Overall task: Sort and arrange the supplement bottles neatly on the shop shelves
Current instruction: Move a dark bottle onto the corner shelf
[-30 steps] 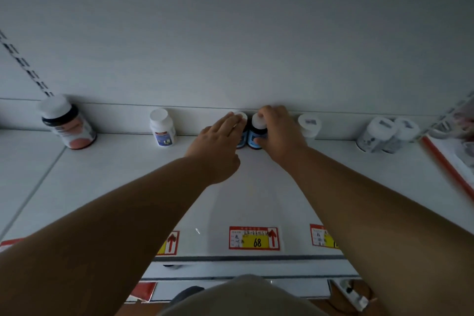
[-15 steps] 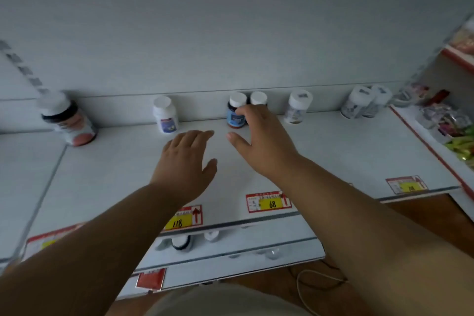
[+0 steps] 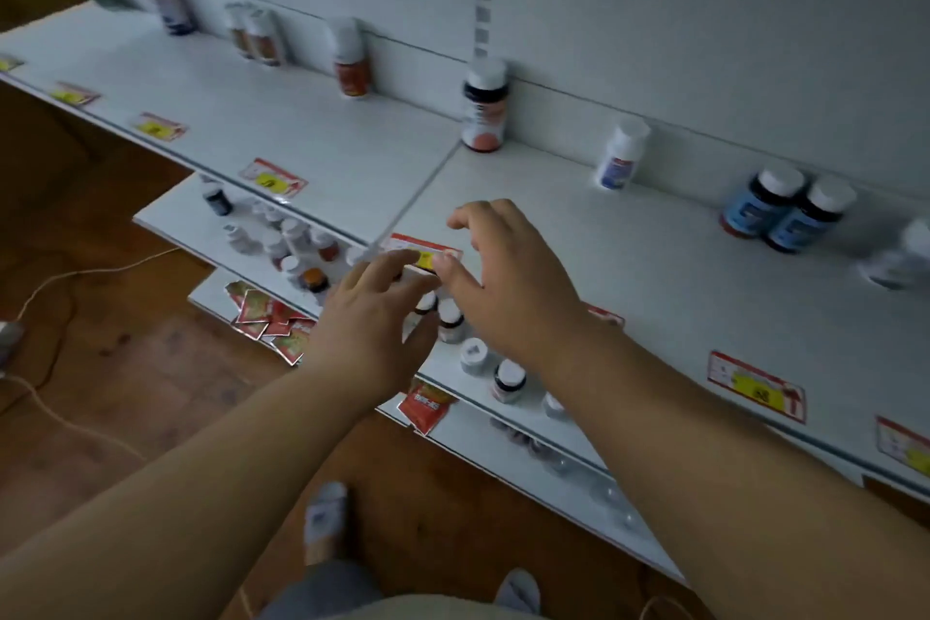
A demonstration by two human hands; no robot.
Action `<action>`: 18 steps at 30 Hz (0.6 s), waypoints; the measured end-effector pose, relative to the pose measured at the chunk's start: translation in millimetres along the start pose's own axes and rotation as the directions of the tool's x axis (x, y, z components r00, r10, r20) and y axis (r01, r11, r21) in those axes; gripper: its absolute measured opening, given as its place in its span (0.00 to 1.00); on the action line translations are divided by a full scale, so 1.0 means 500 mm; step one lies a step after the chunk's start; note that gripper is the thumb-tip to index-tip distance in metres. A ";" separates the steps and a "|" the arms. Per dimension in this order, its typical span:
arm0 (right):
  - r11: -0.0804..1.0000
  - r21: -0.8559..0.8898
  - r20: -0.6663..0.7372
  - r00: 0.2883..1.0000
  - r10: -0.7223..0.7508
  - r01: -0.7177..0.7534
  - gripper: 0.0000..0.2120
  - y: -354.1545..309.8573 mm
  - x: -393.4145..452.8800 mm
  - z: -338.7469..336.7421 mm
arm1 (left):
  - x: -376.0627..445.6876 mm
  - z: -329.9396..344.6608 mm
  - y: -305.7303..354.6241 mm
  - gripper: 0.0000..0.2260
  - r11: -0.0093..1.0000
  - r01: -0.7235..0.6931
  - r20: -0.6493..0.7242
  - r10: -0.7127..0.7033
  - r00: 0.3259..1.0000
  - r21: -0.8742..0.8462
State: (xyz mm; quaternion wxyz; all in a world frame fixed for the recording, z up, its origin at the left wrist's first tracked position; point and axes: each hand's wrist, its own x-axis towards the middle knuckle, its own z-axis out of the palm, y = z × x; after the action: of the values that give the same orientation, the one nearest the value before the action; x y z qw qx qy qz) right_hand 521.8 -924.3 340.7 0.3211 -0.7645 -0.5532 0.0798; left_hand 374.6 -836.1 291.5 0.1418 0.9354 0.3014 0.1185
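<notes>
Both hands hang empty over the front edge of the white top shelf (image 3: 629, 267). My left hand (image 3: 372, 317) has loose, spread fingers; my right hand (image 3: 503, 277) is relaxed beside it. Along the back wall stand two blue-labelled bottles (image 3: 785, 212) side by side, a small white bottle (image 3: 621, 154), a dark bottle with a red label (image 3: 484, 106), and more bottles further left (image 3: 352, 60). Several bottles (image 3: 302, 247) crowd the lower shelf beneath my hands.
Red and yellow price tags (image 3: 755, 385) line the shelf edge. Red sachets (image 3: 266, 315) lie on the lowest shelf. A cable (image 3: 45, 282) runs over the wooden floor at left. My slippered feet (image 3: 324, 519) stand below.
Both hands let go of the two blue-labelled bottles at the back wall and drew back to the shelf's front edge. The view swung left and down, showing the lower shelves.
</notes>
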 end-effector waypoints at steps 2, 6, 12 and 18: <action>0.998 0.014 0.026 0.998 -0.055 0.055 0.15 -0.063 0.032 0.038 | -0.029 -0.035 -0.064 0.21 0.998 0.059 -0.035 -0.059 0.998 -0.028; 0.994 0.050 0.120 0.988 -0.100 0.094 0.16 -0.204 0.118 0.166 | -0.084 -0.109 -0.233 0.23 0.983 0.184 -0.071 -0.184 0.980 -0.014; 0.982 0.106 0.172 0.970 -0.172 0.155 0.15 -0.431 0.251 0.400 | -0.153 -0.214 -0.550 0.25 0.959 0.253 0.013 -0.257 0.966 0.125; 0.982 0.023 0.274 0.944 -0.185 0.185 0.16 -0.535 0.418 0.556 | -0.113 -0.268 -0.772 0.23 0.939 0.339 0.026 -0.341 0.940 0.060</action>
State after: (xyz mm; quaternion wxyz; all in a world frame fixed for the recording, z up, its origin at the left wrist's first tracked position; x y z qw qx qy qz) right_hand 255.0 -576.4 327.1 0.2461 -0.6911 -0.6619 0.1541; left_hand 84.2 -543.3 278.6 0.1401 0.8749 0.4588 0.0671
